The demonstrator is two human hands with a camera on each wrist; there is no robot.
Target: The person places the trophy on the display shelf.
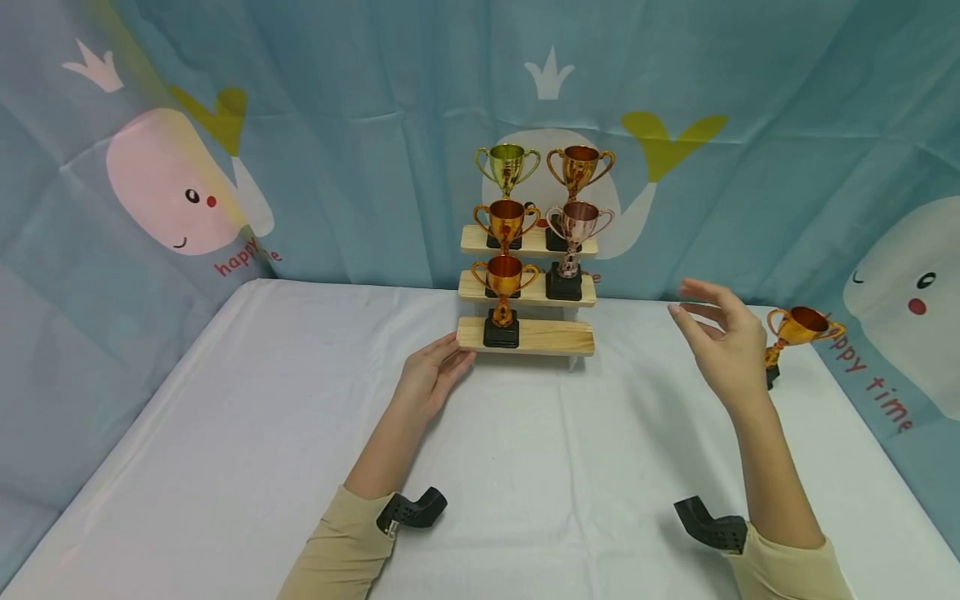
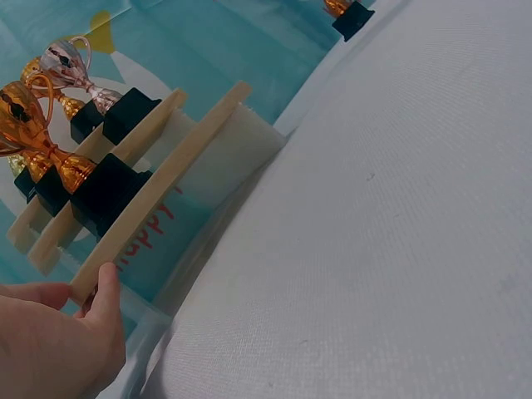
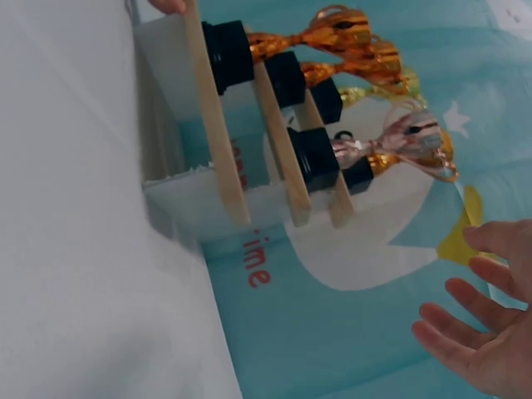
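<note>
My left hand [image 1: 435,377] pinches the left end of the lowest board of a three-step wooden display stand [image 1: 558,335]. Seen from the left wrist, the thumb and fingers lie on either side of that board's corner [image 2: 91,278]. One orange-gold trophy cup [image 1: 502,279] stands on the lowest step. The middle step bears another orange-gold trophy [image 1: 507,218] and a rose-pink trophy [image 1: 579,223]. Up top are a yellow-gold trophy [image 1: 507,162] and a copper-gold trophy [image 1: 580,167]. Holding nothing, my right hand [image 1: 729,350] is raised right of the stand, fingers spread and slightly bent.
A further orange-gold trophy [image 1: 802,323] stands at the table's right edge, its base partly hidden behind my right hand. White cloth [image 1: 510,483] covers the table. A blue printed curtain [image 1: 360,150] hangs close behind the stand and along both sides.
</note>
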